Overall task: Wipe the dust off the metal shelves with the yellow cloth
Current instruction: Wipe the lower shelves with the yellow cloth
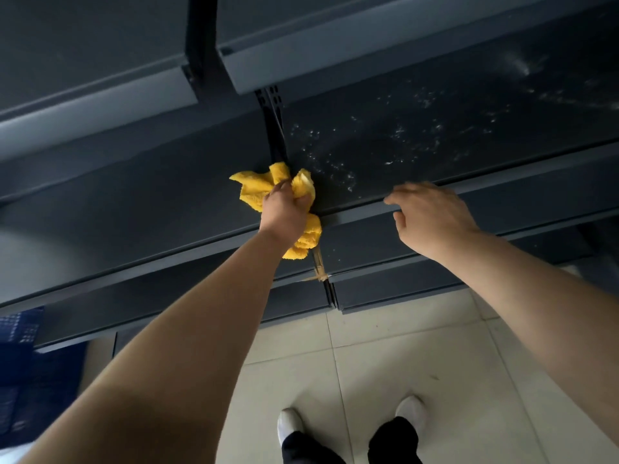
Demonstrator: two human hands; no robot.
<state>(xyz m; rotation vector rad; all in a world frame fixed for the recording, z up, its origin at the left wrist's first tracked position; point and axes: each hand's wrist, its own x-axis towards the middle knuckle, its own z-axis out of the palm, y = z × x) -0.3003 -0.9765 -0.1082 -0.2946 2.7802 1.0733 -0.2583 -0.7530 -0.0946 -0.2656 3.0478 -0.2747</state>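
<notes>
I see the yellow cloth (254,190) bunched in my left hand (284,212), sitting at the seam where 2 dark shelf boards meet, just in front of the slotted upright post (273,105). My fingers are curled tight around the middle of it, so a crumpled wad sticks out ahead of the knuckles onto the shelf surface and another fold hangs down below my wrist, over the front lip. The cloth touches the shelf at the left edge of the dusty board.

That dusty shelf (418,135) runs off to the right, speckled with pale flecks and smears across its dark metal top; the specks come right up to the cloth. The shelf to the left of the seam (134,195) looks plain dark, though it is blurred, so I cannot judge it finely.

My right hand (432,219) is near the front edge of the dusty shelf, well apart from the cloth. Its fingers are spread and loosely bent, holding nothing; the fingertips lie over the lip, but I cannot tell whether they touch it.

Above, 2 more shelves (335,45) jut out. Below, a strip of tan tape (320,272) wraps the joint of a lower shelf. On the pale tiled floor (385,356) are my 2 white shoes (289,423).
</notes>
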